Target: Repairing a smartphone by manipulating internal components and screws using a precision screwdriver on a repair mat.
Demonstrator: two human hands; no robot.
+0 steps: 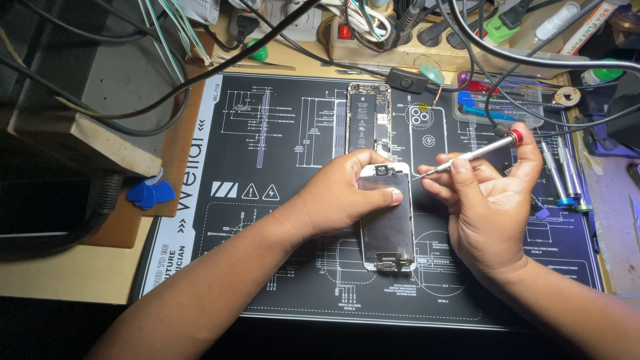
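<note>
A detached phone screen panel (388, 230) lies face down on a black repair mat (280, 127). My left hand (343, 193) rests on its upper part, thumb across the back and fingers curled over the top edge. My right hand (490, 200) holds a slim silver screwdriver (467, 157) with a red cap, its tip pointing at the panel's upper right corner. Just beyond lies the opened phone body (368, 120) with its battery and circuit board showing.
Blue plastic picks (151, 193) lie at the mat's left edge. More screwdrivers (567, 177) lie at the right. A clear parts box (497, 103), a power strip (400, 30) and tangled cables (200, 73) crowd the back. A dark metal box (80, 120) stands at the left.
</note>
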